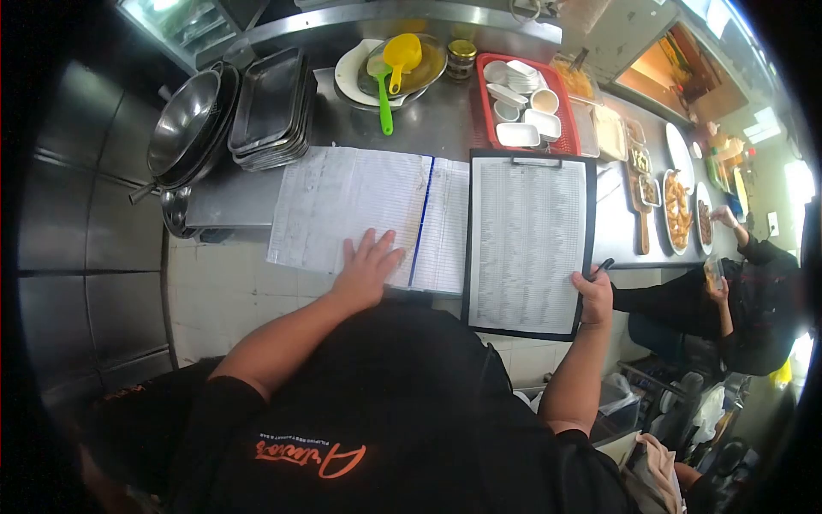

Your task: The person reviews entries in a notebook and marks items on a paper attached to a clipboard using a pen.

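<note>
1. The clipboard [591,214] is gripped at its right edge, toward the near end, by the right hand [594,295]; it is pinched between the thumb, laid over the edge, and the fingers, which are mostly hidden beneath. A dark pen [604,266] is also held there, its end poking out beyond the thumb.
2. The open notebook [342,193] is touched by the left hand [368,272], whose fingers [372,244] are spread flat on the left page, just left of the blue strip [422,223] down the middle. Its right page is partly covered by the clipboard, between the two hands.
3. The clipboard's long axis is directed away from the body, with the clip [538,161] at the far end, well ahead of the right fingers. The blue strip is aligned much the same way, its far end slightly slanted to the right.
4. The clipboard is backed in black, and a white sheet [527,248] of small dark rows is carried on it; the words cannot be read. The notebook's pages are pale, ruled and marked with faint writing.
5. Beyond the left fingers, metal trays [267,103] are stacked on the bench [454,116]; beyond the right fingers, white dishes [518,134] are held in a red basket [572,107].
</note>
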### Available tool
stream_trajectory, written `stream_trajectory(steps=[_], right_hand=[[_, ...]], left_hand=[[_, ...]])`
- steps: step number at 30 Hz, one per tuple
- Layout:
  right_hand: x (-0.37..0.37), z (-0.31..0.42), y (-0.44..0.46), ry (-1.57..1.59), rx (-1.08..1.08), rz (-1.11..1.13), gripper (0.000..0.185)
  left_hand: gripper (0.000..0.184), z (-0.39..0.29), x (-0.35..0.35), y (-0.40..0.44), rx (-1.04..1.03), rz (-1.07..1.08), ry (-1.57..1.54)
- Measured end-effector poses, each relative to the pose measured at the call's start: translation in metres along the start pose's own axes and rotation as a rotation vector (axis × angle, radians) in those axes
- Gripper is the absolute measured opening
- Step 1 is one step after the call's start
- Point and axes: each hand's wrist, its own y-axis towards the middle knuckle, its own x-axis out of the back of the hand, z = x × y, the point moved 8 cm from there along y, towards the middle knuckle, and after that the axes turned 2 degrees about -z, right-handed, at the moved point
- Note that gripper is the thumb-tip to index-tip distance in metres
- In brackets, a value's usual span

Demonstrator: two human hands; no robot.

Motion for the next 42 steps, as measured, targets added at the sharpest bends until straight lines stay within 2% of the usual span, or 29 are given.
stream_trajectory(steps=[6, 9, 12, 15, 18, 21, 24, 27, 28, 31, 32, 35, 36, 39, 42], right_hand=[[0.011, 0.028, -0.009, 0.017, 0.050, -0.001, 0.032], [0.009, 0.038, -0.012, -0.037, 0.041, 0.007, 0.033], [0.010, 0.047, -0.019, -0.062, 0.055, -0.027, 0.033], [0.014, 0.056, -0.024, -0.060, 0.094, -0.064, 0.032], [0.003, 0.066, -0.022, -0.016, 0.141, -0.087, 0.031], [-0.047, 0.052, 0.000, 0.098, 0.107, -0.022, 0.033], [-0.113, 0.030, 0.017, 0.045, 0.037, 0.003, 0.029], [-0.162, -0.004, 0.033, 0.054, -0.040, 0.074, 0.023], [-0.175, -0.015, 0.034, 0.091, -0.086, 0.084, 0.022], [-0.193, -0.059, 0.051, -0.001, -0.091, 0.091, 0.023], [-0.196, -0.067, 0.053, -0.100, -0.109, 0.089, 0.027], [-0.188, -0.043, 0.059, -0.793, -0.151, 0.133, 0.037], [-0.167, -0.056, 0.077, -0.845, 0.048, 0.037, 0.047], [-0.170, 0.001, 0.071, -0.492, 0.133, -0.088, 0.048], [-0.195, 0.023, 0.079, -0.283, 0.047, 0.045, 0.046]], left_hand=[[0.072, 0.006, 0.002, -0.017, 0.035, 0.071, 0.023], [0.072, 0.005, 0.000, -0.015, 0.031, 0.022, 0.096], [0.082, 0.002, 0.003, -0.011, 0.046, 0.068, 0.159], [0.088, -0.003, 0.015, -0.006, -0.035, -0.003, 0.186], [0.090, -0.011, 0.025, 0.005, -0.030, 0.032, 0.173], [0.081, -0.022, 0.039, 0.020, -0.018, 0.016, 0.110], [0.072, -0.015, 0.059, 0.032, 0.073, 0.125, -0.097], [0.056, 0.046, 0.047, 0.019, 0.091, -0.069, -0.333], [0.047, 0.064, 0.057, 0.013, 0.170, -0.203, -0.341], [0.052, 0.077, 0.073, 0.013, 0.267, -0.272, -0.370], [0.054, 0.066, 0.076, 0.021, 0.220, -0.248, -0.315], [0.064, 0.028, 0.073, 0.048, 0.131, -0.171, -0.179], [0.069, 0.024, 0.069, 0.056, 0.128, -0.143, -0.151], [0.083, 0.023, 0.060, 0.072, 0.167, -0.025, -0.114], [0.093, 0.024, 0.062, 0.082, 0.201, 0.076, -0.077]])
